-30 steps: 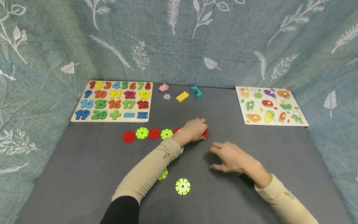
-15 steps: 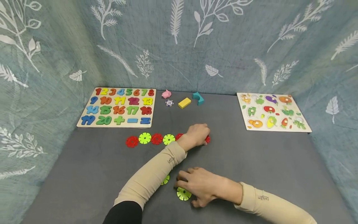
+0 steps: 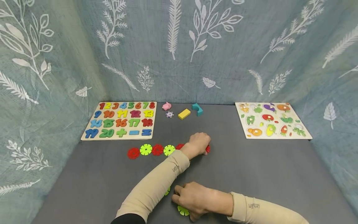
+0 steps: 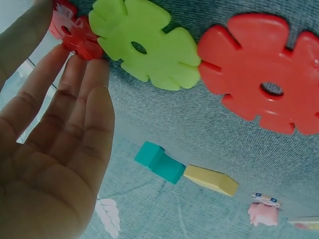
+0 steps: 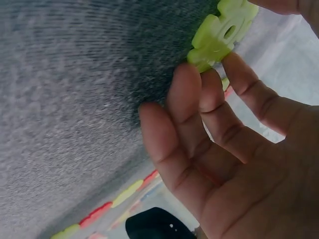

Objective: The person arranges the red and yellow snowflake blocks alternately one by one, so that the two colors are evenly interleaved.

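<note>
My left hand (image 3: 198, 143) is at the right end of a row of flower-shaped discs, its thumb and fingers pinching a red flower-shaped disc (image 4: 75, 32) by the edges. In the left wrist view, a yellow-green disc (image 4: 142, 45) and a larger-looking red disc (image 4: 269, 69) follow beside it. Nearer the front, my right hand (image 3: 193, 197) grips a yellow-green flower-shaped disc (image 5: 219, 37), fingertips on one edge and thumb on the other. The hand covers part of it in the head view. Another yellow-green disc (image 3: 167, 191) is mostly hidden by my left sleeve.
Left along the row lie red (image 3: 133, 153) and yellow-green (image 3: 146, 149) discs. Behind are a number board (image 3: 118, 121), a pink pig (image 3: 166, 106), a poker chip (image 3: 169, 114), a yellow block (image 3: 184, 114) and a teal block (image 3: 197, 109). A vegetable puzzle board (image 3: 273, 120) lies back right.
My right hand has moved left and toward the front, down onto the yellow-green disc, and its fingers have closed on it. My left hand stays on the red disc. The head view has tilted up.
</note>
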`<control>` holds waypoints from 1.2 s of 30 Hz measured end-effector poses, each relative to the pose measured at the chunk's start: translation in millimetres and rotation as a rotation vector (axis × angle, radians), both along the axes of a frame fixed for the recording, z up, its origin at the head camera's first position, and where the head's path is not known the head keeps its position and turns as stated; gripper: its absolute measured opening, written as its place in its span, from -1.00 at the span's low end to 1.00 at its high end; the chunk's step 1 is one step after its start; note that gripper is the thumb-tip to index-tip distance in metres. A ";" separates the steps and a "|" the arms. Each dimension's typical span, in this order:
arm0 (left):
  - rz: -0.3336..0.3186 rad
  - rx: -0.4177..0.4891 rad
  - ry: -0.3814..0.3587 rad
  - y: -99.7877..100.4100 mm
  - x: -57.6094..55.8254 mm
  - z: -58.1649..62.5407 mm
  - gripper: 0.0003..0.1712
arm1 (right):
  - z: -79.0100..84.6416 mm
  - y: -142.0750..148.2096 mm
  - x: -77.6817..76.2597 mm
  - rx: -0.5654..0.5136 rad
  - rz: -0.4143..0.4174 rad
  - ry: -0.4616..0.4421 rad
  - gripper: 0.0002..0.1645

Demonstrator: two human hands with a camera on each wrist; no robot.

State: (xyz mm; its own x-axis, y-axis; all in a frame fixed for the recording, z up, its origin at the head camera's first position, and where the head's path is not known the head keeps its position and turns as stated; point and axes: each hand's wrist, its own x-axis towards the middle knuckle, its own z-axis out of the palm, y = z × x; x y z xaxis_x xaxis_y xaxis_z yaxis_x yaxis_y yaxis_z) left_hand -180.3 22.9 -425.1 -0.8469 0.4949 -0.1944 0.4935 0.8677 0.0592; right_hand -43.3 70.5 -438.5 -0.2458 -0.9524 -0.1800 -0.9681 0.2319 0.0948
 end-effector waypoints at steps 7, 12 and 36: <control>0.004 -0.007 0.004 1.3 5.9 -10.7 -0.70 | -6.8 -0.9 6.8 0.007 0.020 0.015 -0.30; 0.012 -0.004 0.003 -1.6 3.0 -11.5 -0.68 | -8.9 1.1 4.9 0.010 0.050 0.029 -0.35; -0.029 0.046 -0.010 -6.5 -4.5 -6.0 -0.63 | 9.4 111.5 -50.8 -0.267 -0.398 -0.167 -0.45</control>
